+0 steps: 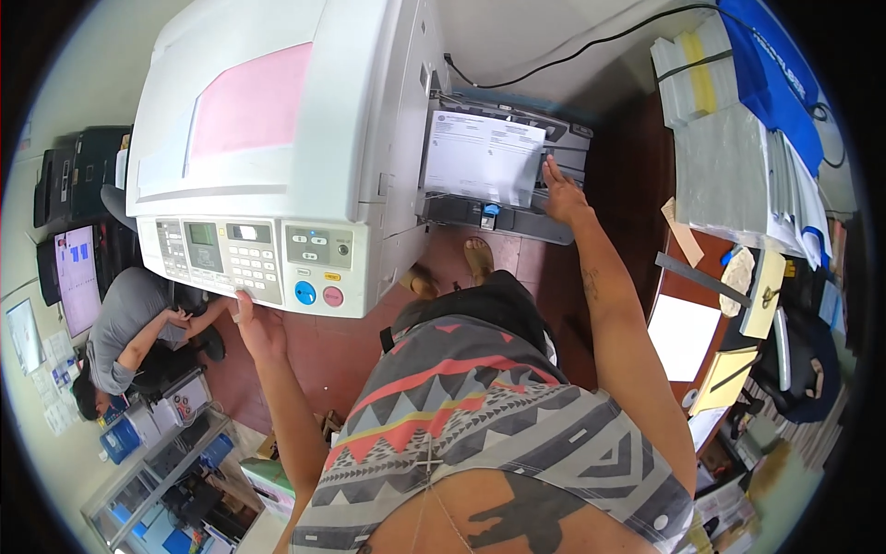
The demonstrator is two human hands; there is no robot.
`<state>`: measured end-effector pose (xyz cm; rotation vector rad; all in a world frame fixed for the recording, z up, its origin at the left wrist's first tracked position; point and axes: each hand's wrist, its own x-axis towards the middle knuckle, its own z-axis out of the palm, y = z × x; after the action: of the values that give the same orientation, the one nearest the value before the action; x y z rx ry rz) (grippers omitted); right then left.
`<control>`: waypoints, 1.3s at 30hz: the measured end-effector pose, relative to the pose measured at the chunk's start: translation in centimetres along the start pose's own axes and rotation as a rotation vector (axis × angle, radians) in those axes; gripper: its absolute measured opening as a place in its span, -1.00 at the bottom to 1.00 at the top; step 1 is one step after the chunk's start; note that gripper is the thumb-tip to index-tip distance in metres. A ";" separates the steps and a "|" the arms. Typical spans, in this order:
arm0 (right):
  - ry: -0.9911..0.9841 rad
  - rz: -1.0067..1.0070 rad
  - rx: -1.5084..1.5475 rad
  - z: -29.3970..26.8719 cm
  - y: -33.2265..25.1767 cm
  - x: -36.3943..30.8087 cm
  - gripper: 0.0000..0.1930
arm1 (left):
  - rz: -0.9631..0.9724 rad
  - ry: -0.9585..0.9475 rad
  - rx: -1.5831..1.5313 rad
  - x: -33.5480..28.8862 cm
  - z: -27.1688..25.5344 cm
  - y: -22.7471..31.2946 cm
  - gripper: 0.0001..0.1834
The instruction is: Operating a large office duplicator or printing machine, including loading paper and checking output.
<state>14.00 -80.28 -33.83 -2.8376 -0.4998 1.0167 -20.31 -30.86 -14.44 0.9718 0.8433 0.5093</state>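
Note:
A large white copier-like machine [388, 120] stands before me with a panel of buttons and a small screen [201, 234] on its front. From its right side juts a dark paper tray [531, 224] bearing printed white sheets [484, 157]. My right hand [565, 194] is at the outer end of this tray, fingers stretched out by the sheets' right edge and a dark guide; it grips nothing. My left hand [263, 331] is raised at the panel's lower edge, fingers extended and holding nothing that shows. A blue tab [490, 212] sits on the tray's near side.
A pink sheet [254, 106] lies on the machine's top. To the right, a brown table [660, 277] bears wrapped paper stacks [720, 175], a ruler [701, 279] and a white sheet [683, 337]. A black cable [591, 54] crosses the wall. Another person [138, 323] sits bent at the left.

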 end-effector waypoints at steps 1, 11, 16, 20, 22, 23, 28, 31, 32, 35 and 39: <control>0.000 -0.003 -0.020 0.0 0.0 0.1 -0.08 | 0.047 -0.006 0.036 0.0 -0.1 0.0 -0.41; -0.033 -0.016 -0.087 -0.3 0.1 0.2 -0.04 | 0.031 -0.004 0.048 0.0 0.6 -0.3 -0.44; -0.076 0.001 -0.070 -0.6 -0.1 0.2 -0.07 | 0.100 0.039 0.068 0.0 0.9 -0.6 -0.44; -0.036 -0.020 -0.079 -0.5 0.0 0.0 -0.04 | 0.056 0.033 0.047 0.1 0.4 -0.8 -0.43; -0.029 -0.013 -0.095 -0.4 0.0 0.0 -0.04 | 0.030 0.073 0.081 0.3 0.2 -0.7 -0.41; -0.021 -0.023 -0.086 -0.3 0.1 0.0 -0.03 | 0.010 0.022 0.063 0.3 0.1 -0.8 -0.41; -0.023 -0.003 -0.092 0.0 0.3 0.3 -0.04 | -0.018 0.015 0.059 0.3 0.0 -0.8 -0.32; -0.032 -0.023 -0.107 0.0 0.3 0.5 -0.04 | -0.013 -0.013 0.029 0.5 -0.2 -0.8 -0.31; -0.039 -0.006 -0.112 0.0 0.2 0.5 -0.04 | -0.016 0.014 0.036 0.5 -0.3 -0.8 -0.31; -0.053 0.000 -0.096 0.0 0.1 0.6 -0.04 | -0.010 0.007 0.032 0.7 -0.8 -0.7 -0.32; -0.031 -0.003 -0.070 0.1 0.1 0.7 -0.02 | 0.000 0.027 0.048 0.7 -0.8 -0.8 -0.32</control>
<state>14.47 -80.19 -34.36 -2.8850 -0.5528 1.0654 -20.55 -30.32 -15.67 1.0112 0.8832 0.5048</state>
